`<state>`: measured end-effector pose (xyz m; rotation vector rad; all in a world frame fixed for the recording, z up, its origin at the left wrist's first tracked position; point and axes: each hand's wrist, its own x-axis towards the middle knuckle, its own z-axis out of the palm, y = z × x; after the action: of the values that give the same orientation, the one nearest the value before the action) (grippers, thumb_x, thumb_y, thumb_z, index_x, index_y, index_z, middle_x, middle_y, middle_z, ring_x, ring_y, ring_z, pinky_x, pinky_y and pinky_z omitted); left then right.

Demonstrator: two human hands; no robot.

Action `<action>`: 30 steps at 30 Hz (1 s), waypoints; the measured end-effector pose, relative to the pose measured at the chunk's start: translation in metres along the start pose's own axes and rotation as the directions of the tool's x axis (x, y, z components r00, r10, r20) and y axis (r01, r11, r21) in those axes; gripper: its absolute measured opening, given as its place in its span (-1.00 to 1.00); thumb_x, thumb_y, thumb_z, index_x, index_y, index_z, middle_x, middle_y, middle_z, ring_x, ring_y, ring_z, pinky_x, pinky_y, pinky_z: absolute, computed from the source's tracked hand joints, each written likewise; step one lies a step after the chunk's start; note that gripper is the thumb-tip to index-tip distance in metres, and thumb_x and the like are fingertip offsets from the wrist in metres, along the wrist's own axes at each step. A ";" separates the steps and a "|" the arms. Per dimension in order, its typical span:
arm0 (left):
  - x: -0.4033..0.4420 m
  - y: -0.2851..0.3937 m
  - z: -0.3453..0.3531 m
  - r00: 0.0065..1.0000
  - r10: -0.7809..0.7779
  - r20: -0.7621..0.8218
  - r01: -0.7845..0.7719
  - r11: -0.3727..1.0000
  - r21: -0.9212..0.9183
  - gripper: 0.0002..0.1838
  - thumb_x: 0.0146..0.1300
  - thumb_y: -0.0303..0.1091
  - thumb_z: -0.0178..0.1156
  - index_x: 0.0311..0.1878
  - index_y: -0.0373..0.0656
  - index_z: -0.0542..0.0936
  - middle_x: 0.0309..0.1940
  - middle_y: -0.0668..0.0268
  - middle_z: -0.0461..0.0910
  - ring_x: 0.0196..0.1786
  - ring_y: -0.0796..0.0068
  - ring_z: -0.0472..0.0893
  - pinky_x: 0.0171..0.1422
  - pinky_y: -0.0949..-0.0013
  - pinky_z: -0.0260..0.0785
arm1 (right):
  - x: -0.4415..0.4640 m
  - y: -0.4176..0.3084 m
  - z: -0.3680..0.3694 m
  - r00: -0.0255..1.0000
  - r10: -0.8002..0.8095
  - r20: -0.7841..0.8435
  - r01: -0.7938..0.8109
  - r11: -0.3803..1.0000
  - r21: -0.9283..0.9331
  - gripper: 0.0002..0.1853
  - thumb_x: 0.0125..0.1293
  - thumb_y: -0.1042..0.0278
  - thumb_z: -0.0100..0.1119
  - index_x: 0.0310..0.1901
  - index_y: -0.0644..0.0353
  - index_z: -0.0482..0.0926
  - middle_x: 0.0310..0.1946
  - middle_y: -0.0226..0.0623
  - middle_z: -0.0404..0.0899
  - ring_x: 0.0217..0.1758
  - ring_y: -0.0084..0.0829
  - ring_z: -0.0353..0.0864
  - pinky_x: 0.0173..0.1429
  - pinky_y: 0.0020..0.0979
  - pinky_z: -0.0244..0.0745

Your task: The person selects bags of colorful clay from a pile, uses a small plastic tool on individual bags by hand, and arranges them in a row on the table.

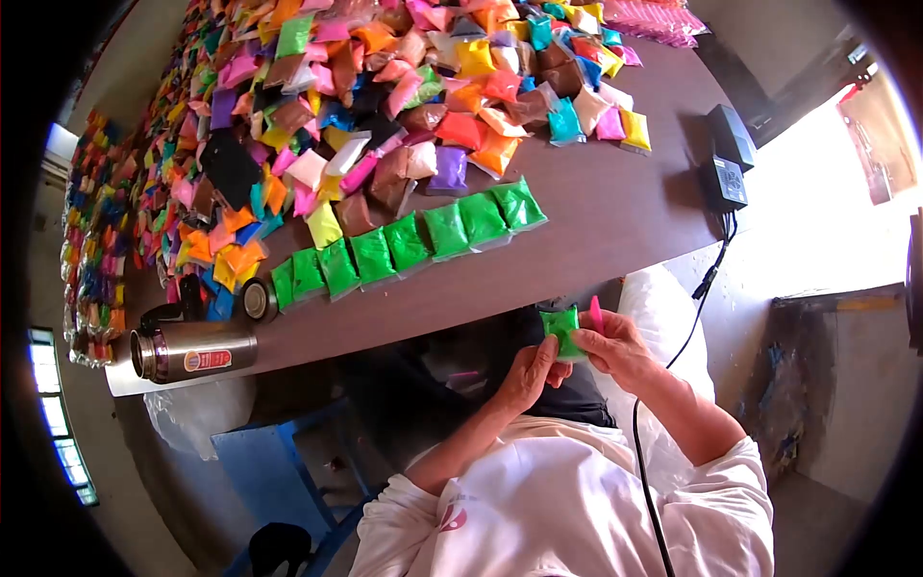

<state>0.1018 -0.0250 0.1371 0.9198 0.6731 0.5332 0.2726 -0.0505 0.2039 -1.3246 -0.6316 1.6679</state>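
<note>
A small clear packet with bright green filling is held between both hands, just beyond the table's front edge. My left hand is closed on its lower left side, thumb on the front. On the right side, my right hand pinches the same packet. A slim pink piece sticks up from my right hand; its lower part is hidden by the fingers and I cannot tell what it is. Several similar green packets lie in a slanting row on the brown table.
A large heap of many-coloured packets covers the far and left table. A steel flask lies at the left edge near a round lid. A black power adapter trails a cable on the right. A blue chair stands below.
</note>
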 end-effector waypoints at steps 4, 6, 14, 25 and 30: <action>0.000 0.002 0.001 1.000 -0.011 -0.006 0.011 0.999 0.036 -0.34 0.37 0.22 -0.17 -0.48 -0.23 0.54 -0.56 0.35 0.52 -0.52 0.68 0.44 -0.40 0.57 0.30 | 0.001 -0.005 0.002 1.000 0.019 0.023 -0.016 0.992 -0.125 -0.83 0.32 0.35 0.13 -0.19 0.29 0.51 -0.43 -0.36 0.58 -0.50 -0.61 0.50 -0.47 -0.61 0.31; -0.001 0.003 0.001 1.000 0.013 0.010 -0.013 0.998 0.069 -0.36 0.38 0.19 -0.13 -0.47 -0.24 0.55 -0.56 0.35 0.52 -0.51 0.67 0.45 -0.39 0.57 0.31 | 0.001 -0.006 0.004 0.998 -0.011 0.060 0.015 0.997 -0.073 -0.83 0.34 0.36 0.10 -0.18 0.30 0.50 -0.41 -0.32 0.60 -0.45 -0.54 0.57 -0.40 -0.56 0.40; -0.001 0.007 -0.002 0.997 0.045 0.056 -0.044 0.999 -0.009 -0.42 0.40 0.11 -0.08 -0.49 -0.24 0.52 -0.56 0.35 0.52 -0.49 0.66 0.46 -0.34 0.57 0.33 | -0.003 -0.012 0.015 0.996 -0.054 0.077 0.047 0.995 0.085 -0.81 0.33 0.23 0.14 -0.21 0.18 0.53 -0.47 -0.44 0.58 -0.57 -0.76 0.39 -0.58 -0.67 0.04; -0.004 0.013 0.002 0.997 0.052 0.053 -0.054 0.998 0.036 -0.47 0.40 0.04 -0.03 -0.51 -0.24 0.52 -0.57 0.41 0.49 -0.50 0.69 0.41 -0.40 0.56 0.26 | 0.006 0.005 0.009 0.993 -0.077 0.094 0.060 0.984 0.168 -0.82 0.32 0.36 0.08 -0.31 0.34 0.51 -0.50 -0.16 0.62 -0.55 -0.29 0.65 -0.45 -0.43 0.57; -0.004 0.014 0.000 0.994 0.028 0.106 -0.038 0.994 0.100 -0.48 0.41 0.03 -0.06 -0.50 -0.22 0.53 -0.55 0.35 0.53 -0.43 0.61 0.49 -0.28 0.50 0.35 | 0.008 0.006 0.008 0.997 0.005 0.073 -0.023 0.967 0.254 -0.85 0.30 0.40 0.10 -0.28 0.33 0.49 -0.51 -0.16 0.60 -0.58 -0.28 0.64 -0.47 -0.42 0.59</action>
<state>0.0972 -0.0206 0.1498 1.0486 0.5953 0.4802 0.2629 -0.0453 0.1974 -1.0912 -0.4327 1.7496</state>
